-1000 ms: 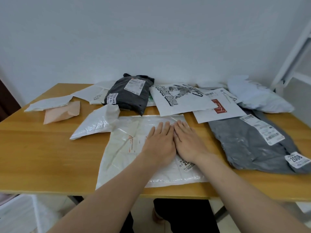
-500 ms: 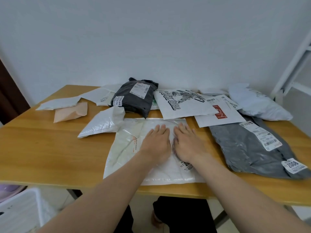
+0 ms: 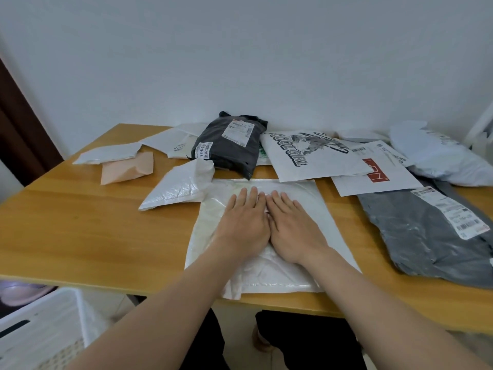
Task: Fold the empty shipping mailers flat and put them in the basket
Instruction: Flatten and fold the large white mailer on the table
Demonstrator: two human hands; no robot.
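1. Left hand (image 3: 244,225) lies palm down on the front mailer (image 3: 330,225), fingers straight and close together, pressing it flat.
2. The right hand (image 3: 293,231) lies the same way just beside it. The two hands touch along their inner edges, and all fingertips point toward the wall (image 3: 240,62).
3. The front mailer is whitish, partly see-through plastic. It is spread at the near edge of the table (image 3: 93,236), and its near left corner hangs slightly over that edge.
4. The white basket (image 3: 40,332) sits low, below the table's near left corner. Only part of it shows, and what it holds cannot be told.
5. A crumpled mailer (image 3: 178,188), white, overlaps the front mailer's far left corner.
6. A black mailer (image 3: 229,148) with labels lies behind that, near the wall.
7. A printed mailer (image 3: 314,158) reading "COOL GIRL" lies right of the black one, with its near edge reaching the front mailer's far edge.
8. A red-logo mailer (image 3: 373,177) lies partly under the printed one, with its near edge over the far end of the grey mailer (image 3: 426,241).
9. The grey mailer, labelled, lies right of the front mailer with a strip of bare table between them.
10. A puffy mailer (image 3: 437,158), white, lies at the far right.
11. A peach mailer (image 3: 125,169) lies at the far left among flat white ones.
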